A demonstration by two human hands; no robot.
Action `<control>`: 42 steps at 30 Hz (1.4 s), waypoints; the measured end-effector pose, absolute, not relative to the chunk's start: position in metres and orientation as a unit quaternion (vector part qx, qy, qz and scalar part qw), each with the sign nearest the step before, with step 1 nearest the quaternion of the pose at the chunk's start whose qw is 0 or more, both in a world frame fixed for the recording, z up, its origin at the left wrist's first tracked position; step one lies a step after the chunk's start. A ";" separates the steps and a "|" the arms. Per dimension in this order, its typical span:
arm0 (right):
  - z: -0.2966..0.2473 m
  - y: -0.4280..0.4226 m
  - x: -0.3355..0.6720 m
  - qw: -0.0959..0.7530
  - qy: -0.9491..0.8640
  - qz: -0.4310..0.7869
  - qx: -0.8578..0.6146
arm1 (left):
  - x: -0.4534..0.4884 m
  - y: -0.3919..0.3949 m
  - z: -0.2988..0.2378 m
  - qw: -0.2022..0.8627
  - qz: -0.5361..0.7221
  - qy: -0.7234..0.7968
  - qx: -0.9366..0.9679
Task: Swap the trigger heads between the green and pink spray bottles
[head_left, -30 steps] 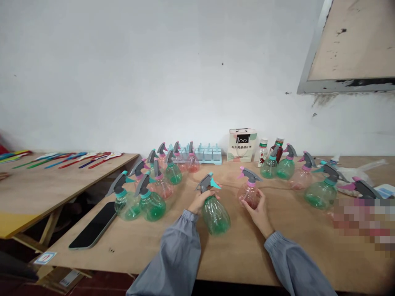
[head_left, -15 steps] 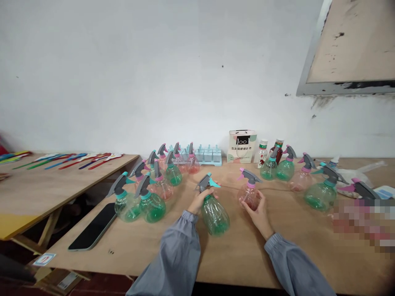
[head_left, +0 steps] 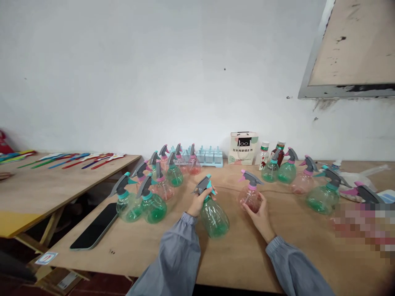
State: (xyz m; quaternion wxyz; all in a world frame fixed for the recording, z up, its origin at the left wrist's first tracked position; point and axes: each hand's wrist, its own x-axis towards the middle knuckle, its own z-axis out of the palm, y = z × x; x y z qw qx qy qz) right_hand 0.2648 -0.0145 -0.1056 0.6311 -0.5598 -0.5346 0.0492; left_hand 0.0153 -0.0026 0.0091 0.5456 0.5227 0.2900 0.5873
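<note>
My left hand point(head_left: 199, 202) is closed round the neck of a green spray bottle point(head_left: 217, 222) with a grey and turquoise head, its fingers up by the trigger. The bottle leans, its head tipped to the left. With thumb and fingers, my right hand point(head_left: 260, 213) grips the body of a pink spray bottle point(head_left: 247, 198) with a grey and pink head. That bottle looks upright on the wooden table point(head_left: 234, 259). To the left stands a group of several green and pink spray bottles point(head_left: 154, 208); to the right are several more spray bottles point(head_left: 322, 198).
A black phone point(head_left: 95, 226) lies near the table's left edge. Along the wall are a light blue popsicle mould point(head_left: 212, 159), a paper bag point(head_left: 243, 150) and two labelled bottles point(head_left: 263, 154). Another table point(head_left: 77, 181) at the left bears several colourful long-handled items point(head_left: 72, 159).
My left fingers have shifted up round the trigger of the green spray bottle. My right hand keeps its hold on the pink one. The view has moved slightly.
</note>
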 end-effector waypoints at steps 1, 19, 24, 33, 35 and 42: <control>-0.106 -0.014 0.265 0.632 -0.534 0.050 -0.559 | 0.012 -0.001 0.011 0.523 0.589 0.298 0.539; -0.105 -0.015 0.264 0.628 -0.543 0.056 -0.554 | -0.052 0.055 -0.034 -0.091 0.610 0.542 0.571; -0.105 -0.015 0.263 0.630 -0.540 0.054 -0.556 | -0.043 0.074 -0.055 -0.095 0.550 0.615 0.557; -0.105 -0.015 0.261 0.629 -0.550 0.046 -0.548 | -0.033 0.106 -0.049 -0.138 0.486 0.672 0.542; -0.107 -0.014 0.261 0.629 -0.549 0.046 -0.548 | -0.031 0.113 -0.046 -0.139 0.484 0.681 0.532; -0.110 -0.012 0.262 0.632 -0.555 0.040 -0.539 | -0.017 0.128 -0.037 -0.076 0.519 0.691 0.497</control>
